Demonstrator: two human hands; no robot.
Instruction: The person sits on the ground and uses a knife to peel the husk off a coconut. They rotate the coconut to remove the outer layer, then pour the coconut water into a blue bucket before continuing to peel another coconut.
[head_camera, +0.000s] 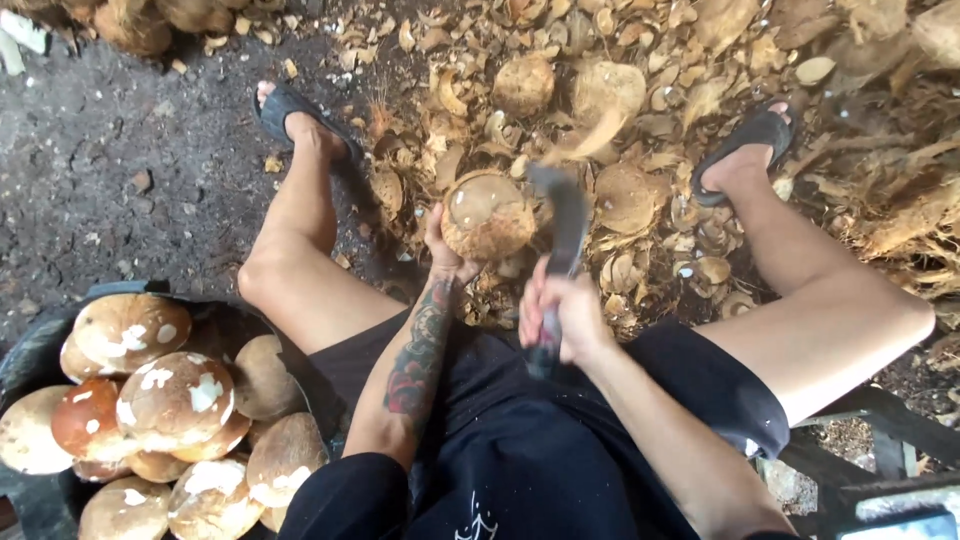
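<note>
Head view, looking down between the knees of a seated person. The left hand cups a coconut from below and from its left side; the fingers are curled round the husk, and only the thumb side and wrist show clearly. The coconut is held above the ground, between the two legs, its pale cut face turned up toward the camera.

The right hand is closed in a full fist round the handle of a knife; all fingers are wrapped tight, with no gap visible. The dark curved blade rises from the fist and lies just beside the coconut's right edge; whether it touches cannot be told, since the blade is blurred. A chip of husk, also blurred, is in the air just above the blade tip.

Husk shavings cover the ground ahead and to the right, around both sandalled feet. At lower left a dark tub holds a heap of peeled nuts, brown with white patches, just beside the left thigh.
</note>
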